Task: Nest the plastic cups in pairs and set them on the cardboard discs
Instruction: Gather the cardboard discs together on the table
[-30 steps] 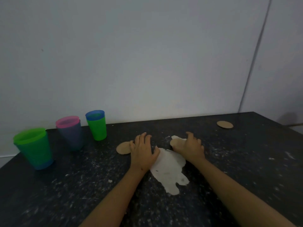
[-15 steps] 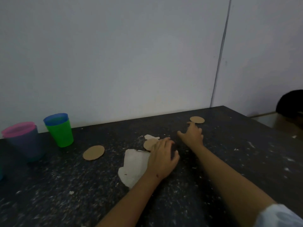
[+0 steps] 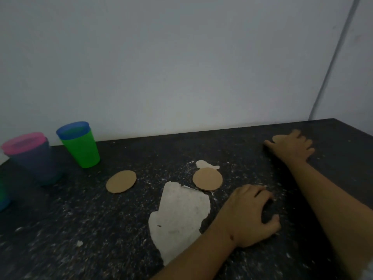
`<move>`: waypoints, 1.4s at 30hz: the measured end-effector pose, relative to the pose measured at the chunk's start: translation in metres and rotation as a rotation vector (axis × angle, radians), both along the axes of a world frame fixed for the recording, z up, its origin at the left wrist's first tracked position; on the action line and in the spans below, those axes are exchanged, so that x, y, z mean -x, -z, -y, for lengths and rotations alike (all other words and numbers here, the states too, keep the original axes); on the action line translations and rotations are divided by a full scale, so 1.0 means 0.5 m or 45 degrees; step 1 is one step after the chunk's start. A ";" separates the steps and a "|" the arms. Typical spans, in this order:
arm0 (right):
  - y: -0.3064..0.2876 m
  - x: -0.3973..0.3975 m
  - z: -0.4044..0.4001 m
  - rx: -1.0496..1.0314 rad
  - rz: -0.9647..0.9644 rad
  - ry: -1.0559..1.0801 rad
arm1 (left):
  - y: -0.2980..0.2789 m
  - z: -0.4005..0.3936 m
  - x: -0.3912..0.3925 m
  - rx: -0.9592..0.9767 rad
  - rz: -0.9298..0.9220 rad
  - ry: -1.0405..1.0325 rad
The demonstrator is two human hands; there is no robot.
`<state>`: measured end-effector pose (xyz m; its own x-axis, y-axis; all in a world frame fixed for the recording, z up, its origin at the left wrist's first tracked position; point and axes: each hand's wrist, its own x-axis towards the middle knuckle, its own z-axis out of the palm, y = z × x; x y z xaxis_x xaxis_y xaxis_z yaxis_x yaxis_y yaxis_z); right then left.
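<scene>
Cardboard discs, round and brown, are what the hands are sorting out now. Nearest, the left hand [image 3: 249,216] rests palm down with fingers curled on the dark speckled tabletop [image 3: 80,229], gripping nothing; half a second ago it lay over the round brown cardboard disc [image 3: 207,179] just beyond its fingers, now uncovered beside the pale bare patch [image 3: 179,217]. Further to that hand's left lies a second brown disc [image 3: 121,181], also bare. Farthest, the right hand [image 3: 291,147] has reached out and now lies flat, fingers spread, over the third brown disc [image 3: 278,138], probably to drag it closer. Far to the left stand the blue-in-green plastic cup pair [image 3: 79,145] and pink-in-blue pair [image 3: 30,156], already nested but not yet on discs.
</scene>
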<state>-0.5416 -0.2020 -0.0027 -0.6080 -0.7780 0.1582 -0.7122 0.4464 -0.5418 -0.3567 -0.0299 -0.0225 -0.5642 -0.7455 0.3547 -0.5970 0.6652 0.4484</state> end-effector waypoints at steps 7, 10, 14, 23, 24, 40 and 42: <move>0.002 -0.002 0.016 0.050 0.025 0.009 | 0.002 0.000 0.002 -0.019 -0.031 0.024; 0.000 -0.025 -0.025 0.047 0.016 -0.090 | -0.001 -0.002 0.001 -0.057 -0.040 0.005; -0.004 -0.073 -0.095 0.059 0.025 -0.230 | -0.015 -0.008 -0.006 -0.020 -0.112 -0.150; -0.005 -0.133 -0.259 0.119 0.094 -0.275 | 0.006 -0.028 -0.119 0.010 0.168 -0.506; -0.005 -0.135 -0.269 0.113 0.089 -0.279 | 0.009 -0.025 -0.128 -0.075 0.217 -0.529; -0.022 -0.217 -0.273 -0.034 0.020 -0.433 | -0.004 -0.038 -0.201 -0.100 0.228 -0.702; -0.033 -0.246 -0.271 0.039 -0.037 -0.454 | -0.021 -0.038 -0.242 -0.054 0.194 -0.759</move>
